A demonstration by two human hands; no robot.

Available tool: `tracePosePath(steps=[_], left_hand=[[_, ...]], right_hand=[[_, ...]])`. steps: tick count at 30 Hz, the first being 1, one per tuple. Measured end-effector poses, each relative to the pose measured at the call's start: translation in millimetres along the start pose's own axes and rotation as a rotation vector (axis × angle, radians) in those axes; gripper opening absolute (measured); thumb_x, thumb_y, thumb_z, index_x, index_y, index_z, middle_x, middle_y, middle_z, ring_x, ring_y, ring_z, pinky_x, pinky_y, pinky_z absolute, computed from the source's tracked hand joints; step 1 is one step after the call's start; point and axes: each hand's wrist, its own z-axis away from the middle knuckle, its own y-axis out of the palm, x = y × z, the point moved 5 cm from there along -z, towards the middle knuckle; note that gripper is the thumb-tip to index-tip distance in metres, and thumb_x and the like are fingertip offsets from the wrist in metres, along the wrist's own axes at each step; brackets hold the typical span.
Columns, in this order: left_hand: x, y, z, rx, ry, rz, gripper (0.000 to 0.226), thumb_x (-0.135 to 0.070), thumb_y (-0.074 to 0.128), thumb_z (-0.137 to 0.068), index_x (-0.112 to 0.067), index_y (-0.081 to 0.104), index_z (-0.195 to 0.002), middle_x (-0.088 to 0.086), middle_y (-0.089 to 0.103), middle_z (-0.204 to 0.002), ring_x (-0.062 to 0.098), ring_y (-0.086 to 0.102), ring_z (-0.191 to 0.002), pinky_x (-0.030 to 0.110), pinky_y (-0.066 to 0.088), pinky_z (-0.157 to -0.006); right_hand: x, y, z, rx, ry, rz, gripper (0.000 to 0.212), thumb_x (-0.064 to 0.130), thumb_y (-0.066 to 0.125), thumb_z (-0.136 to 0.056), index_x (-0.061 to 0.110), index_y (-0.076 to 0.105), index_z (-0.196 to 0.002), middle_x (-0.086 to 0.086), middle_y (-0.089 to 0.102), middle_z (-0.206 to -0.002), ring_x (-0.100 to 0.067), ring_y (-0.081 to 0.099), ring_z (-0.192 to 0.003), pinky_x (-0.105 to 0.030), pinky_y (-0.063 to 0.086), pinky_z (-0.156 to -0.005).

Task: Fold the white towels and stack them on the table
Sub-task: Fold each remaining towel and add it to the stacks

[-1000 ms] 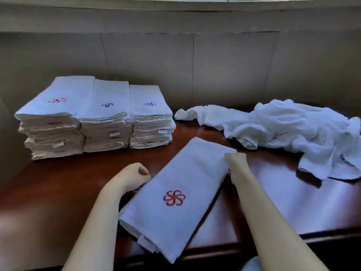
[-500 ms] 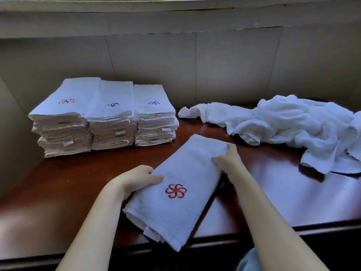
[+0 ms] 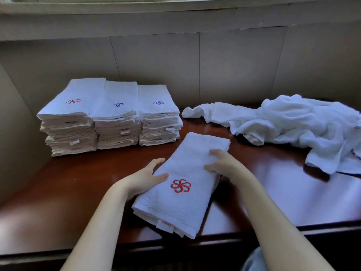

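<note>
A folded white towel [image 3: 192, 161] with a red pinwheel emblem lies at an angle in the middle of the brown table [image 3: 78, 192]. My left hand [image 3: 143, 179] grips its left edge, thumb on top and fingers tucked beneath. Curled over its right edge, my right hand [image 3: 221, 163] holds the other side. Three stacks of folded white towels stand at the back left: the left stack [image 3: 70, 122], the middle stack [image 3: 117, 122] and the right stack [image 3: 159, 118]. A heap of unfolded white towels [image 3: 293, 124] lies at the back right.
A tiled wall [image 3: 195, 65] runs close behind the stacks and the heap. A side wall [image 3: 15, 133] borders the table on the left. The table's front edge [image 3: 293, 229] passes just beyond the towel's near end.
Both hands have closed in on the folded towel's long sides, from beside it to gripping it. The towel has shifted a little away from the front edge.
</note>
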Motion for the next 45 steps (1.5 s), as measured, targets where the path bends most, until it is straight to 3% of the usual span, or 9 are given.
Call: tracePosePath(steps=[4,8,12,16,23,27,31,37,45], left_hand=[[-6,5,7,0.093,0.077,0.139,0.033,-0.032,0.059,-0.093,-0.048,0.052,-0.121,-0.021,0.058,-0.122,0.002,0.065,-0.103,0.02,0.053,-0.082],[-13,7,18,0.159,0.085,0.315,0.043,-0.015,0.066,-0.087,-0.028,0.056,-0.127,-0.006,0.07,-0.113,0.016,0.067,-0.105,0.023,0.055,-0.078],[-33,-6,36,0.123,0.173,0.402,0.052,-0.004,0.067,-0.08,-0.019,0.057,-0.129,0.004,0.07,-0.115,0.023,0.066,-0.107,0.03,0.055,-0.085],[-65,-48,60,0.032,0.343,0.531,0.053,-0.002,0.069,-0.074,-0.02,0.062,-0.124,0.009,0.071,-0.111,0.03,0.067,-0.103,0.034,0.058,-0.077],[-132,-191,43,-0.355,0.591,0.431,0.047,-0.012,0.071,-0.076,-0.025,0.06,-0.12,0.002,0.071,-0.112,0.018,0.07,-0.097,0.022,0.056,-0.071],[-121,-280,-33,-0.675,0.28,0.251,0.034,-0.014,0.059,-0.093,-0.011,0.051,-0.126,-0.001,0.06,-0.106,0.011,0.058,-0.08,0.014,0.048,-0.061],[-71,-292,-93,-0.686,-0.196,-0.332,0.054,-0.032,0.049,-0.098,-0.001,0.035,-0.14,0.017,0.048,-0.138,0.029,0.051,-0.118,0.032,0.042,-0.094],[-71,-281,-99,-0.646,-0.108,-0.464,0.07,-0.017,0.041,-0.095,-0.029,0.003,-0.152,0.019,0.054,-0.13,0.036,0.053,-0.117,0.039,0.044,-0.095],[-67,-263,-73,-0.537,-0.191,-0.757,0.051,-0.026,0.035,-0.098,-0.026,0.03,-0.148,0.003,0.027,-0.155,0.026,0.03,-0.139,0.033,0.03,-0.112]], right_hand=[[3,5,0,-0.059,-0.13,-0.131,0.062,-0.001,0.06,-0.079,0.027,0.049,-0.133,-0.007,0.051,-0.13,-0.022,0.056,-0.108,-0.031,0.049,-0.088],[8,10,2,0.027,-0.125,-0.256,0.074,-0.003,0.06,-0.078,0.033,0.04,-0.139,-0.004,0.045,-0.135,-0.021,0.054,-0.113,-0.033,0.048,-0.093],[35,1,12,0.015,-0.201,-0.436,0.079,-0.007,0.058,-0.077,0.035,0.036,-0.142,0.004,0.045,-0.131,-0.018,0.056,-0.111,-0.028,0.051,-0.081],[112,-9,22,0.027,-0.45,-0.479,0.079,-0.015,0.057,-0.078,0.04,0.042,-0.133,0.023,0.046,-0.113,0.005,0.054,-0.098,-0.006,0.048,-0.065],[310,21,-71,0.191,-0.659,-0.506,0.075,-0.012,0.051,-0.078,0.05,0.047,-0.119,0.003,0.054,-0.119,-0.012,0.065,-0.086,-0.02,0.052,-0.063],[348,88,-184,0.158,-0.425,-0.358,0.05,0.001,0.054,-0.086,0.015,0.042,-0.133,-0.009,0.054,-0.112,-0.022,0.058,-0.083,-0.024,0.047,-0.051],[267,171,-234,0.324,0.009,-0.152,0.017,0.018,0.059,-0.09,0.003,0.053,-0.095,-0.018,0.058,-0.091,-0.031,0.062,-0.078,-0.036,0.054,-0.066],[257,168,-251,0.238,-0.081,-0.214,0.017,0.014,0.064,-0.088,0.004,0.055,-0.1,-0.019,0.064,-0.104,-0.033,0.064,-0.096,-0.04,0.052,-0.084],[277,175,-240,0.283,-0.205,-0.182,0.058,0.001,0.051,-0.089,0.017,0.035,-0.142,-0.018,0.052,-0.128,-0.033,0.06,-0.104,-0.041,0.053,-0.082]])
